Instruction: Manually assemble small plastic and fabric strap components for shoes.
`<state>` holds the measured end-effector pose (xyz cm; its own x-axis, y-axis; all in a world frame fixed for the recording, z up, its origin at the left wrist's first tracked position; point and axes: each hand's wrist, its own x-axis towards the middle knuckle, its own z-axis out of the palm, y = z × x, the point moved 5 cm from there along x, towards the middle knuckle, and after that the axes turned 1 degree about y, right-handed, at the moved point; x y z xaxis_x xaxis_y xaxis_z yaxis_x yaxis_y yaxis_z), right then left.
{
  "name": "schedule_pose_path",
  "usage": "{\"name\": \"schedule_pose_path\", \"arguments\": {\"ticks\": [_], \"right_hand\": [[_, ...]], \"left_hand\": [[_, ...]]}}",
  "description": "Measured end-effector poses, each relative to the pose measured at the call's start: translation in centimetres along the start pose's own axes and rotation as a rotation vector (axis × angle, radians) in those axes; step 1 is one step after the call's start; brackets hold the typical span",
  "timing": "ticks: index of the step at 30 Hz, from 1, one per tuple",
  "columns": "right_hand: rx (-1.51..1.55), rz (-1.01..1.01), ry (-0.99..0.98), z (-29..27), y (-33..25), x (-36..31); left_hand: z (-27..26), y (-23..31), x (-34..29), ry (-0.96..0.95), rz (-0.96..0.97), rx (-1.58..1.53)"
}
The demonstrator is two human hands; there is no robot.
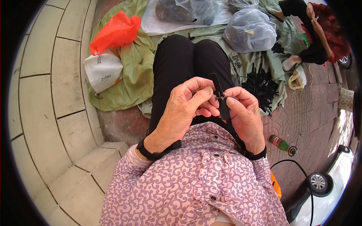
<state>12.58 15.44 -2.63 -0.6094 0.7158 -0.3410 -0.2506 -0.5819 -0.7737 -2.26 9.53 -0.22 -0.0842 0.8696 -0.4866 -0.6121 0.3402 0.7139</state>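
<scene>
Above my lap, both hands meet at a small black flat strip [225, 112] with a thin metal fitting [220, 96] near its middle. My right hand [245, 115] pinches it between thumb and fingers, close to the fitting. My left hand [184, 101] has thumb and forefinger closed near the fitting's left side; whether they grip the metal itself is hard to make out. One end of the strip points up and away, and the wider dark end hangs down beside my right thumb. Its exact kind does not show.
A pile of black strips [261, 88] lies on the green cloth [130, 84] to the right. Beyond my knees sit clear plastic bags [250, 32]. A red bag [117, 32] and white bag [102, 71] are left. At right are a green bottle [279, 142] and a seated person [320, 34].
</scene>
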Motion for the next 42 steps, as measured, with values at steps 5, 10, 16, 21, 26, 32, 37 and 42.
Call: {"name": "schedule_pose_path", "arguments": {"ticks": [5,10,16,21,26,32,37,42], "right_hand": [[0.164,0.084,-0.088,0.5,0.1,0.3],[0.123,0.105,-0.106,0.8,-0.1,0.2],[-0.037,-0.089,-0.087,1.7,-0.5,-0.1],[-0.07,-0.161,-0.116,1.8,-0.3,-0.2],[-0.077,-0.23,-0.153,2.1,-0.3,-0.3],[-0.237,-0.377,-0.151,2.3,-0.9,-0.9],[-0.439,-0.609,-0.108,2.8,-1.7,-1.7],[-0.469,-0.645,-0.062,3.1,-1.9,-2.3]], "left_hand": [[-0.5,0.3,0.3,0.021,0.055,0.09],[-0.6,1.0,0.6,0.053,0.145,0.264],[-0.4,1.4,0.5,0.102,0.22,0.379],[-0.5,1.2,0.3,0.121,0.213,0.38],[-0.2,1.2,0.0,0.1,0.185,0.334],[0.5,1.8,-0.7,0.103,0.197,0.397],[0.8,1.7,-1.0,0.097,0.218,0.386],[0.8,1.1,-1.2,0.11,0.193,0.27]]}}
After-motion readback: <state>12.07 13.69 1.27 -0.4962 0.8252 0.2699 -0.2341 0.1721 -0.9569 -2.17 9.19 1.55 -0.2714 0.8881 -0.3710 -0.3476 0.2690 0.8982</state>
